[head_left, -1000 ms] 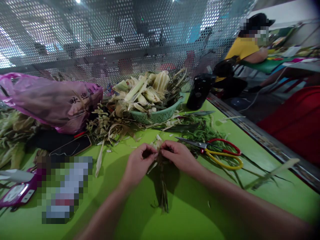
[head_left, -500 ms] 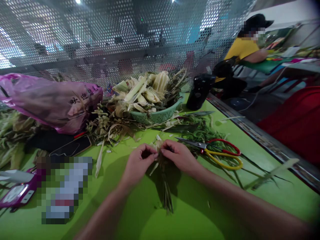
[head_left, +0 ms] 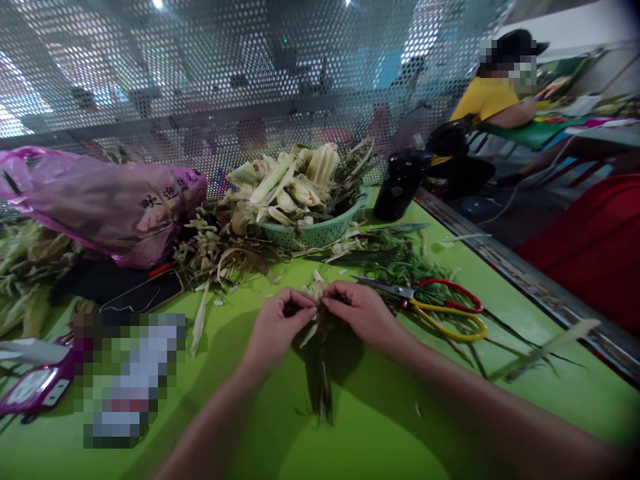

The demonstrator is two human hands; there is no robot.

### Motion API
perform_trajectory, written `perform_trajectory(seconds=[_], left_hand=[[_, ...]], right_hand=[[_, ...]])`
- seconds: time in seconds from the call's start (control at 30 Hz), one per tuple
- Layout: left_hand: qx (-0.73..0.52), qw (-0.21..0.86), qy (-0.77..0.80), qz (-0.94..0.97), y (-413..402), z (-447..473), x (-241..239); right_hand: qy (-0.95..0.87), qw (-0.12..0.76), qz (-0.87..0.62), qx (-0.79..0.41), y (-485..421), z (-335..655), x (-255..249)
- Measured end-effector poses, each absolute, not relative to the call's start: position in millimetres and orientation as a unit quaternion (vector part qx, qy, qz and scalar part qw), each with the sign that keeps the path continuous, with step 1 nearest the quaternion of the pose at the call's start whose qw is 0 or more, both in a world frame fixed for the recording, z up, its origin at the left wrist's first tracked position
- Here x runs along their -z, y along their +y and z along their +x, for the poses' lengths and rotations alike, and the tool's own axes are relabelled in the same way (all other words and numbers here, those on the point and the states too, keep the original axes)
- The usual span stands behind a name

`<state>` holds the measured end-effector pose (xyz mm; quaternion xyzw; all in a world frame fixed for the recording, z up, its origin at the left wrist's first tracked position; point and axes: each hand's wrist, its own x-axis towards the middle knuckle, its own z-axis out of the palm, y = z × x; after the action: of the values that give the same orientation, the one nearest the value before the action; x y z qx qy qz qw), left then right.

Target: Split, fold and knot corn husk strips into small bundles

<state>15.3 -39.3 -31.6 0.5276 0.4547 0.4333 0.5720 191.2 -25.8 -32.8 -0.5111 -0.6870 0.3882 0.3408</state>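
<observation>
Over the green tabletop hangs a small bundle of dried plant strips, pale and husk-like at the top, with thin brownish stems fanning downward. My left hand pinches the upper part of this bundle between thumb and forefinger. From the other side my right hand pinches the same spot, its fingertips almost meeting the left ones. Fingers partly cover the pinched part, so its detail is hidden. To the right of my right hand lie scissors with one red and one yellow handle loop, blades pointing left.
Behind my hands stands a green basket heaped with corn husks. A pink plastic bag, a dark bottle and green plant shreds surround it. A purple device lies left. A person in yellow sits at far right.
The bundle's hanging stems have swung slightly to the left and turned. Both hands keep their pinch in nearly the same place.
</observation>
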Motion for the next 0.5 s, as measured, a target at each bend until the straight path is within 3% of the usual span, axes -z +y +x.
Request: perform_trajectory(seconds=[0.5], left_hand=[[-0.461, 0.604, 0.477, 0.442, -40.3, 15.8, 33.7]], right_hand=[[-0.778, 0.266, -0.511, -0.251, -32.4, 185.2, 27.0]])
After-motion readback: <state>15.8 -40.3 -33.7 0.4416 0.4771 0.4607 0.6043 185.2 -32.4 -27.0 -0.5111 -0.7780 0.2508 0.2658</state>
